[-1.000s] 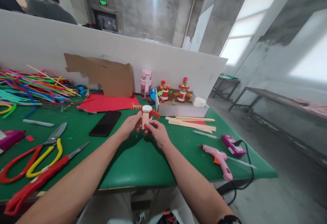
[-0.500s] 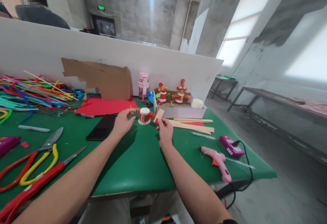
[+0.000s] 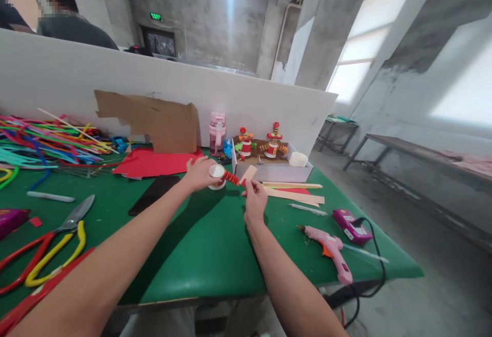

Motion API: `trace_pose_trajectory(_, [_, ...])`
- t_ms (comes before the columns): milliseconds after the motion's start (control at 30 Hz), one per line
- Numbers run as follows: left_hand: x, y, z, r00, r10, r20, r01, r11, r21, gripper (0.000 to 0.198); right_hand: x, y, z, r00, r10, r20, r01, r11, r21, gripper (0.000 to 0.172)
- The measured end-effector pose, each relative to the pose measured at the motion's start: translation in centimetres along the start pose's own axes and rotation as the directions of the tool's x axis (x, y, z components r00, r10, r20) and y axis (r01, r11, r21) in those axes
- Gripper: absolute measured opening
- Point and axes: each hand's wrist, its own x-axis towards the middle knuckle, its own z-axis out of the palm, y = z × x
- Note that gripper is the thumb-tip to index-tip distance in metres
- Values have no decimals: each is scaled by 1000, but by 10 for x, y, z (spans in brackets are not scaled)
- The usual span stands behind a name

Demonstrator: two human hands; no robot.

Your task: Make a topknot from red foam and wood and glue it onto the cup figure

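My left hand (image 3: 200,174) is closed around a small white paper cup (image 3: 217,175) with red-and-orange folded paper arms, one arm (image 3: 231,177) sticking out to the right. Just right of it, my right hand (image 3: 254,197) pinches a short tan strip (image 3: 248,174) that points up toward that arm. Both hands hover over the green table (image 3: 207,245), in front of a white box (image 3: 269,172) that holds two finished red cup figures (image 3: 273,141).
A black phone (image 3: 154,194) and red paper (image 3: 154,163) lie to the left. Shears (image 3: 57,239) and coloured pipe cleaners (image 3: 46,140) fill the far left. Wooden strips (image 3: 294,193), a pink glue gun (image 3: 330,250), a pink bottle (image 3: 217,131) and cardboard (image 3: 154,122) are nearby. People sit behind the white partition.
The cup moved from between both hands to my left hand alone, which now wraps round it. My right hand pulled the tan strip off to the right and holds it separately.
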Motion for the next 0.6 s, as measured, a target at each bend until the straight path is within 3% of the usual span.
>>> trace_pose_trajectory(167, [-71,20,-36,966,87,-245,-83,996,24,31,9,-6,-5,985,0,-170,24,990,140,48])
trace_pose_trajectory(333, [-124,48,-65,902,219,-373,-199,976,92,31,7,-6,-7,979,96,-179,-60,979,196,47])
trace_pose_trajectory(467, [-138,61,-69,878,247,-410,-233,969,85,30,5,-3,-8,985,61,-161,-34,986,166,44])
trace_pose_trajectory(600, [-125,53,-67,901,238,-362,-214,971,104,28,7,-2,-8,983,49,-178,-20,987,160,45])
